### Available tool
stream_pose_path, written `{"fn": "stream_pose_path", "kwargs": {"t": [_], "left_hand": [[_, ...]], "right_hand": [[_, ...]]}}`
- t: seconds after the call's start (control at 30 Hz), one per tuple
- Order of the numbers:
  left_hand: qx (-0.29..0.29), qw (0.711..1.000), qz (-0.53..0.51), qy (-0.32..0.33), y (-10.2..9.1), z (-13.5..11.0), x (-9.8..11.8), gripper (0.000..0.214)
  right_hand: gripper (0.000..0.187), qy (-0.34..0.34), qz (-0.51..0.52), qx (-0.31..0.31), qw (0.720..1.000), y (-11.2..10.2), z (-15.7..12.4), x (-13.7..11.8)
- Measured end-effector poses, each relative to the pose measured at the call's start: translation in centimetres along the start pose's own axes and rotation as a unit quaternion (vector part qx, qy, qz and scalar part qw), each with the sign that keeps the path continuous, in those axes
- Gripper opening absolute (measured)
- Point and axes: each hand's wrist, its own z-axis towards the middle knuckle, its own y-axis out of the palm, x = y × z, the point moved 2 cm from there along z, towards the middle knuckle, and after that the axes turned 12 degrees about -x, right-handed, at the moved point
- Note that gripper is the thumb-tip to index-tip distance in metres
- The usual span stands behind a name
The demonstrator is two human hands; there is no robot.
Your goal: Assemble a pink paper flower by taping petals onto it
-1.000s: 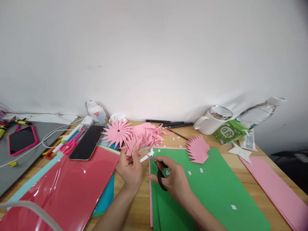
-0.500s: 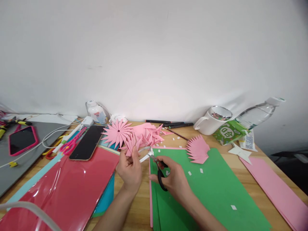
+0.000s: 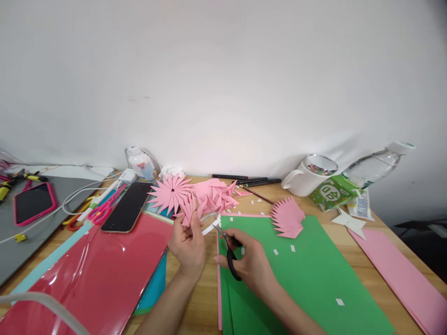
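My left hand point(image 3: 189, 245) is closed on a small pink spiky paper piece point(image 3: 189, 208) and a white strip of tape point(image 3: 210, 220) that curls out to the right. My right hand point(image 3: 252, 265) grips black-handled scissors point(image 3: 228, 250), whose blades point up-left at the white strip. Both hands hover over the left edge of a green paper sheet point(image 3: 314, 274). Behind them lie a pink paper flower point(image 3: 170, 191) and a heap of pink pointed pieces point(image 3: 216, 193). A pink fan of folded points point(image 3: 287, 216) rests on the green sheet.
A glossy red sheet point(image 3: 94, 274) lies at left with a black phone point(image 3: 127, 207), pink scissors point(image 3: 104, 207) and a pink-cased phone point(image 3: 33, 201). At the back stand a white mug point(image 3: 309, 174), a tilted water bottle point(image 3: 375, 165), a green packet point(image 3: 331, 190) and black pens point(image 3: 251, 179). Pink sheets point(image 3: 405, 274) lie at right.
The scissors and my right hand have shifted slightly toward the white strip. Little else has moved.
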Motion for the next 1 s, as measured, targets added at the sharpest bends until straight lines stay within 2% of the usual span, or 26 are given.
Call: {"fn": "stream_pose_path", "kwargs": {"t": [0.37,0.73,1.0], "left_hand": [[-0.003,1.0,0.022,0.012,0.0,-0.1,0.5,0.022],[-0.004,1.0,0.003,0.009,0.2,-0.2,-0.1,0.02],[0.0,1.0,0.017,0.015,0.2,-0.1,0.1,0.018]], "right_hand": [[0.033,0.033,0.022,-0.007,0.999,0.1,0.0,0.0],[0.034,0.037,-0.045,0.031,0.998,0.4,0.0,1.3],[0.029,0.023,-0.067,0.02,0.997,0.1,-0.1,0.9]]}}
